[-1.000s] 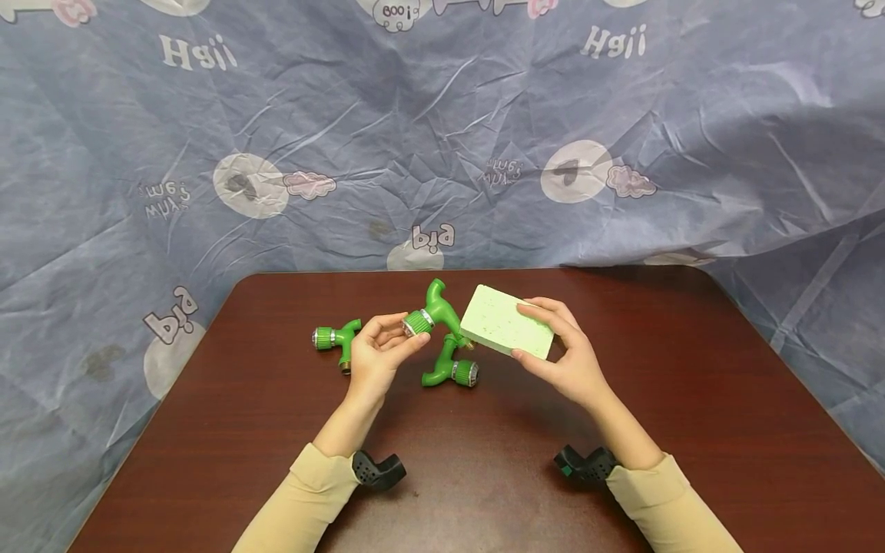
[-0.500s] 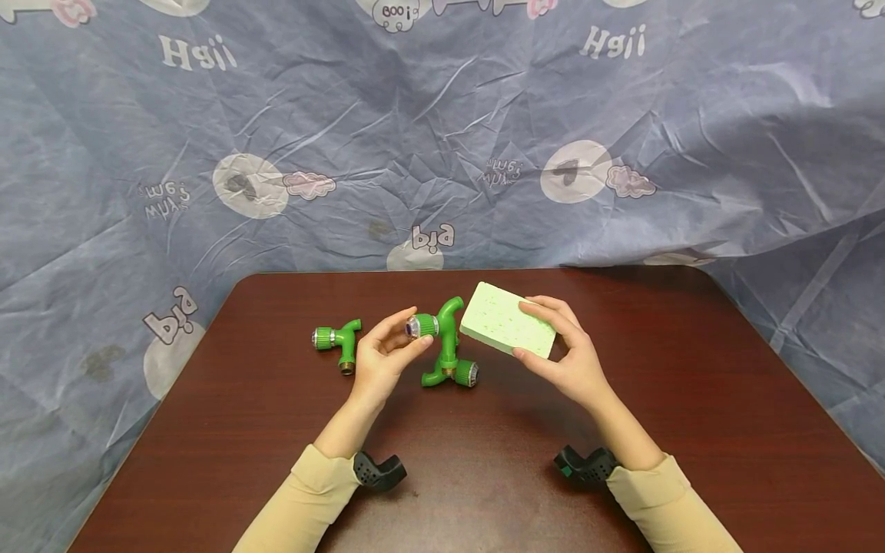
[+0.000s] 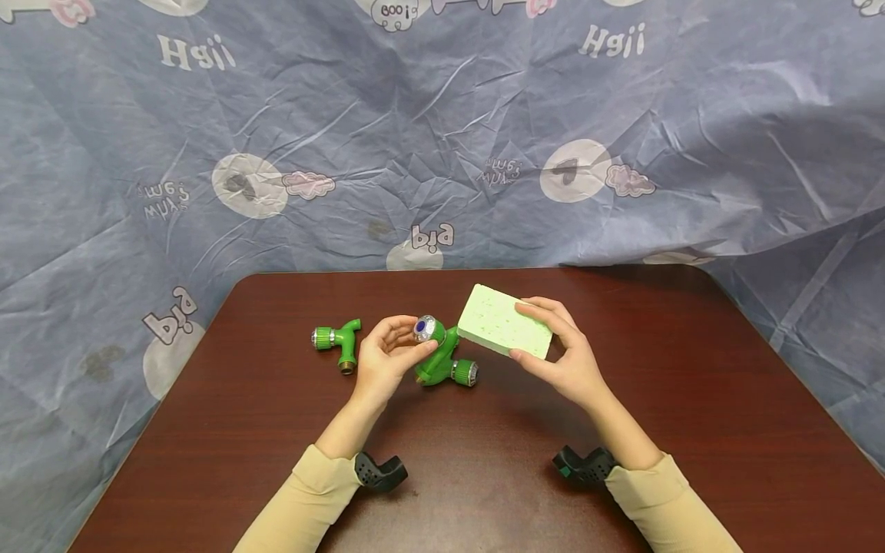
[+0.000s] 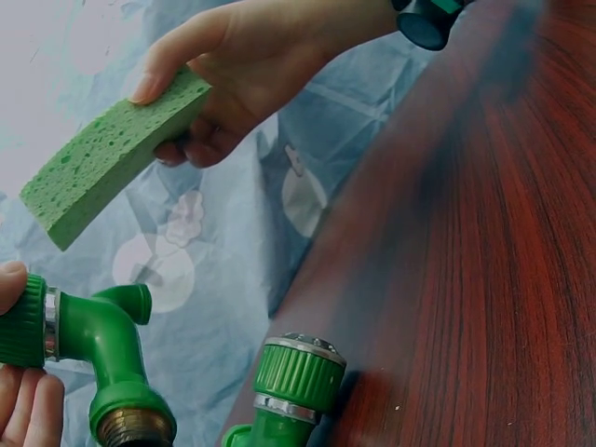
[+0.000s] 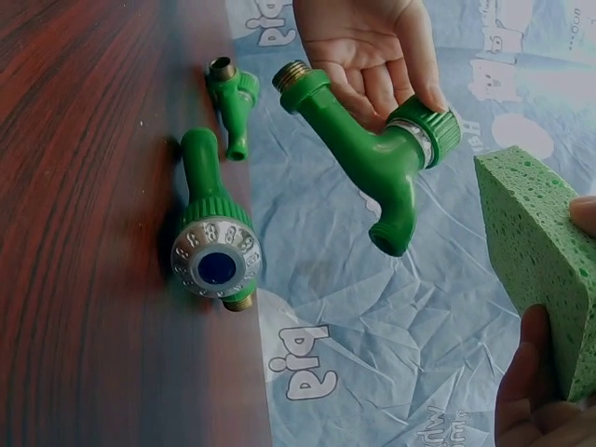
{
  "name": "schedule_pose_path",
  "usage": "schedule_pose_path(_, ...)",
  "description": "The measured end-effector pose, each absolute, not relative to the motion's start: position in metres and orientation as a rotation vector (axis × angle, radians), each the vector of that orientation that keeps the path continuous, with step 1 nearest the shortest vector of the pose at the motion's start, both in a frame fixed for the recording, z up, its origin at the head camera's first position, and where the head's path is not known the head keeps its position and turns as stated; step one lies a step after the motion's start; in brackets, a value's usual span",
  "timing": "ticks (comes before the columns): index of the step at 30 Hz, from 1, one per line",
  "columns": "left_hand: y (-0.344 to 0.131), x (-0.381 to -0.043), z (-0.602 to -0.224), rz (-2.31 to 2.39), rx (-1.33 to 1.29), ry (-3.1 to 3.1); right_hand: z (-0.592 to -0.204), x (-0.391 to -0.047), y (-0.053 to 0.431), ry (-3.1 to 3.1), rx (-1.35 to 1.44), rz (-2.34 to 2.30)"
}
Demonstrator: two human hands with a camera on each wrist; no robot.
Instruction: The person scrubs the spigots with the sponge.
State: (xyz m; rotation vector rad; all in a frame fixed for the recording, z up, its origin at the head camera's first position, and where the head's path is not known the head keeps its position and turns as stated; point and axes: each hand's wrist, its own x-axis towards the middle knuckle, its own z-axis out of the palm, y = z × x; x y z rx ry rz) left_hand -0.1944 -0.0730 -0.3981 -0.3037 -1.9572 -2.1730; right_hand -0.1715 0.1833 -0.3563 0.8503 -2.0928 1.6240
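My left hand (image 3: 380, 357) pinches a green tap (image 5: 368, 158) by its ribbed knob, above the table. In the right wrist view its brass threaded end points up and left, its spout down. A light green sponge (image 3: 503, 320) is gripped along one end by my right hand (image 3: 570, 353), fingers on top and thumb below. A gap separates sponge and tap in both wrist views. Beneath the held tap lies a second green tap (image 3: 465, 373), partly hidden in the head view. A third tap (image 3: 346, 343) lies left of my left hand.
The dark red-brown wooden table (image 3: 664, 399) spreads out under both hands. Behind it hangs a crumpled blue-grey printed cloth (image 3: 387, 130). A black camera mount (image 3: 380, 471) sits on the left wrist, another mount (image 3: 585, 465) on the right.
The held tap has turned in my left hand: its knob end now faces the head camera and its body swings down and left. The sponge and right hand have barely moved.
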Motion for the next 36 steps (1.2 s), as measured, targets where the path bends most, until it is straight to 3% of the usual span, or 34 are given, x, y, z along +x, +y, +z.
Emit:
schedule_pose_path(31,-0.06,-0.173,-0.378,-2.015,-0.535,-1.978,-0.365,-0.161,0.159,-2.128,0.768,1.598)
schedule_pose_path(36,-0.06,-0.173,-0.379,-2.016,-0.545,-1.971,-0.366,-0.16,0.158,-2.121,0.865,1.653)
